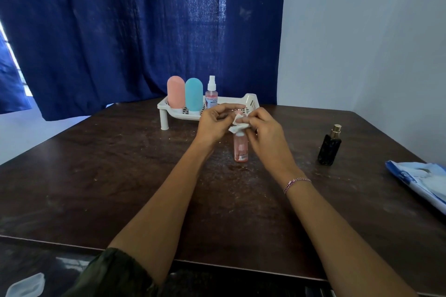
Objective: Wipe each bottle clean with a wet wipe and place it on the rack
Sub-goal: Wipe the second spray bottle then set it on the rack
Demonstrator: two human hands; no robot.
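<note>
A small pink spray bottle [240,149] stands upright on the dark table, its top hidden by my hands. My left hand [213,123] and my right hand [263,128] meet over its top, both pinching a white wet wipe [237,125] wrapped around the bottle's upper part. Behind them stands the white rack [251,100], holding a pink tube bottle [176,91], a teal tube bottle [193,94] and a clear pink spray bottle [211,94]. A black perfume bottle [330,147] with a gold cap stands on the table to the right.
The blue-and-white wet wipe pack [420,181] lies at the table's right edge. A dark blue curtain [120,31] hangs behind the table, and a white wall is at the right. A clear plastic item [26,286] sits at the bottom left, below the table's front edge.
</note>
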